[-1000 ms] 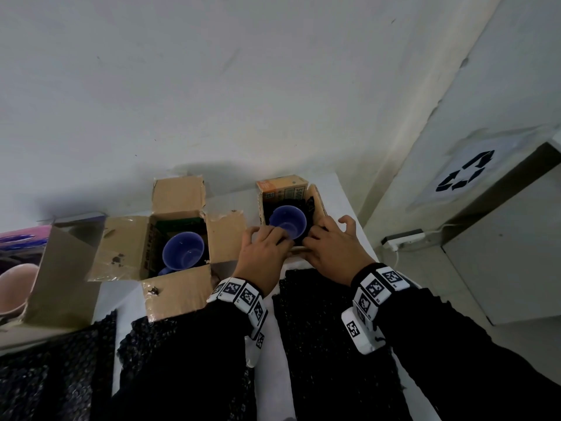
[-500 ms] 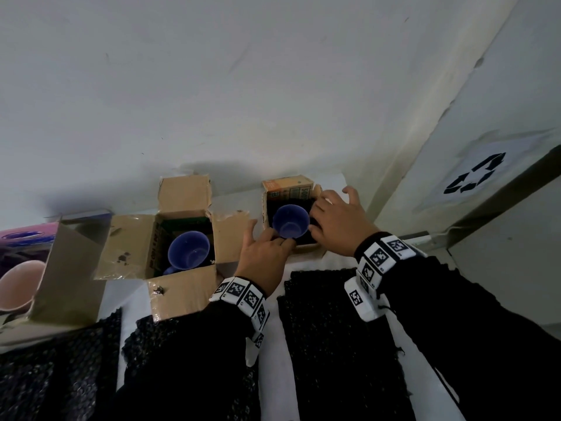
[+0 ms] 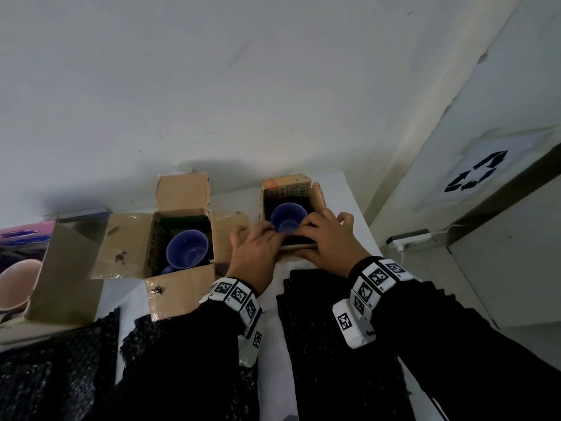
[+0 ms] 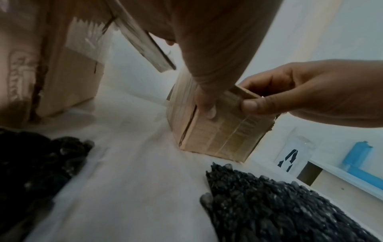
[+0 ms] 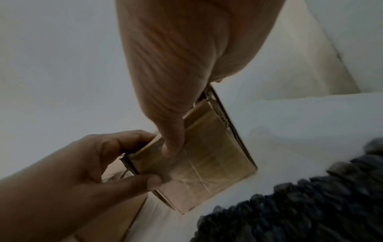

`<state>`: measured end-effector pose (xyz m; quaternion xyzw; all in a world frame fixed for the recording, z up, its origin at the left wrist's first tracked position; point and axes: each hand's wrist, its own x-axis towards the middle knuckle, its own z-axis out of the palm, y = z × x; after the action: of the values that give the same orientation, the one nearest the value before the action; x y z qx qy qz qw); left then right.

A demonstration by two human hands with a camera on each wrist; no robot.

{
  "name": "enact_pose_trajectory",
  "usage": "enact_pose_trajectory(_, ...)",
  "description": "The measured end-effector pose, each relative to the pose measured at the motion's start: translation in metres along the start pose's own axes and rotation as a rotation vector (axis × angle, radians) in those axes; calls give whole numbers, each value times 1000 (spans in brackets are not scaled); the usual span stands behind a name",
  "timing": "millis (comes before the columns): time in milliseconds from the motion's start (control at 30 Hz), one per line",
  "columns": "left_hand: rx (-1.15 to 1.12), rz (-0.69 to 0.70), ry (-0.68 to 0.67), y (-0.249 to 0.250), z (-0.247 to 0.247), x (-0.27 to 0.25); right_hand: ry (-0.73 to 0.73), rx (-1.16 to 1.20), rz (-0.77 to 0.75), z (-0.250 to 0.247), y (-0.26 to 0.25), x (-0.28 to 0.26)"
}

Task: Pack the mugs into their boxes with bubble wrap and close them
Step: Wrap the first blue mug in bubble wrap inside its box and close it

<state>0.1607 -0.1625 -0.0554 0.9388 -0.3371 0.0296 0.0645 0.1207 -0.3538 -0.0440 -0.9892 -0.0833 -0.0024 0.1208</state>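
Observation:
A small cardboard box (image 3: 318, 197) stands at the table's far right. Inside it sits a blue mug (image 3: 288, 218), rim up, with black bubble wrap (image 3: 299, 240) packed around it. My left hand (image 3: 264, 238) and right hand (image 3: 315, 235) both grip the box's near wall, fingers curled over the top edge. The left wrist view shows my left thumb (image 4: 207, 108) pressed on the box front (image 4: 219, 135) and my right hand (image 4: 269, 101) pinching the edge. In the right wrist view the box (image 5: 207, 167) is pinched by both hands too.
A larger open box (image 3: 127, 244) left of it holds a second blue mug (image 3: 186, 249). At the far left another open box (image 3: 66, 278) holds a pink mug (image 3: 15, 284). Black bubble wrap sheets (image 3: 334, 344) lie on the white table (image 3: 346, 192) near me. A wall rises just behind.
My right hand came back from the box's right side to its near edge. My left hand shifted right and forward onto the same edge.

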Motion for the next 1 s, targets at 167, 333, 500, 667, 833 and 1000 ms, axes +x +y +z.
enact_pose_trajectory(167,19,14,128,3,9,-3,57,59,28,6,-4,-5)
enact_pose_trajectory(333,57,-15,98,7,9,2,12,74,69,9,-7,-2)
enact_pose_trajectory(500,22,-19,48,4,7,1,7,77,81,11,-4,-6)
enact_pose_trajectory(667,62,-11,-90,6,-5,4,-2,-52,36,9,-6,-7)
enact_pose_trajectory(833,130,42,-162,9,-15,9,-42,-70,-15,-8,-2,-3)
enact_pose_trajectory(1000,267,115,-175,4,-20,7,-1,-278,-13,-19,19,10)
